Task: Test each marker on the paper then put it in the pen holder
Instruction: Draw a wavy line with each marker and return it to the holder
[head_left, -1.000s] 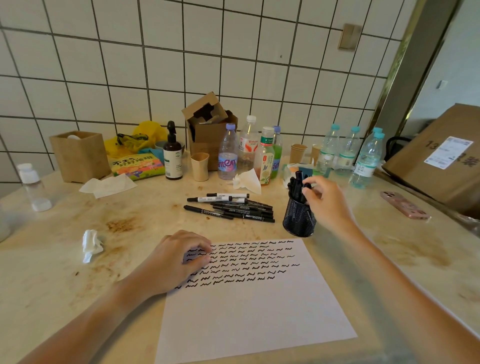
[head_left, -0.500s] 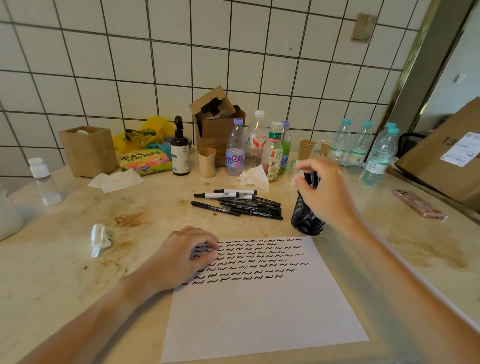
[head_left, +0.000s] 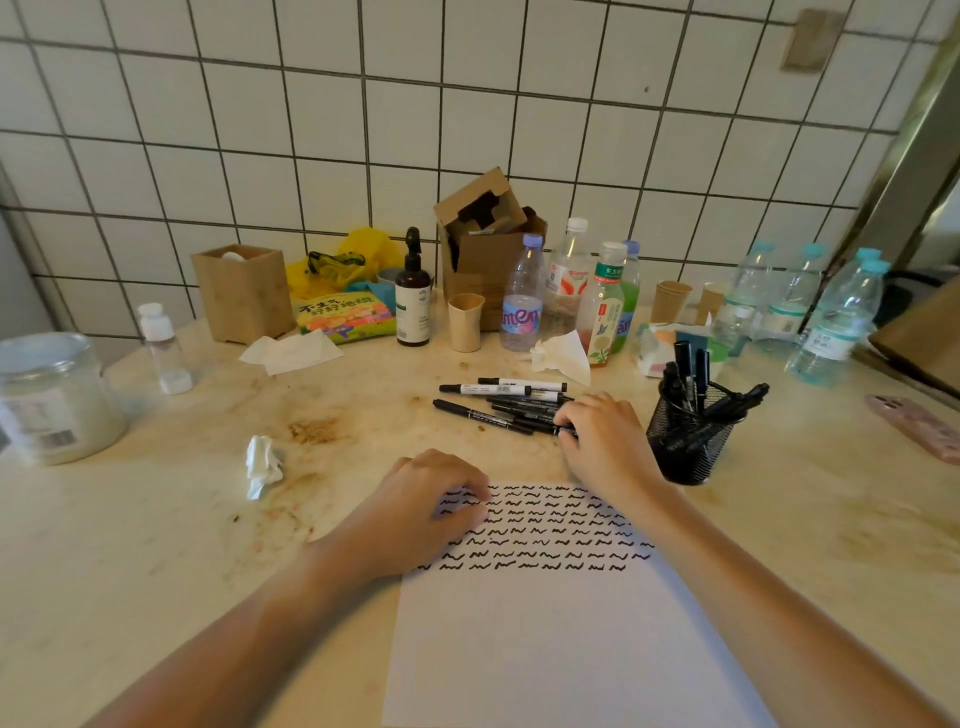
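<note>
Now both hands curled: left hand (head_left: 431, 506) empty on smooth paper (head_left: 561, 639), right hand (head_left: 605, 441) around slim marker (head_left: 563, 429).

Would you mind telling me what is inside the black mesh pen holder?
Several black markers stand in the pen holder, one leaning right. Their lower ends show only dimly through the mesh.

Matt white paper (head_left: 561, 639) lies on a stained, smooth stone-like table (head_left: 156, 545); the pen holder (head_left: 691, 441) is black wire mesh.

Phone (head_left: 922, 427) cut by right edge (marker labels unreadable)
</note>
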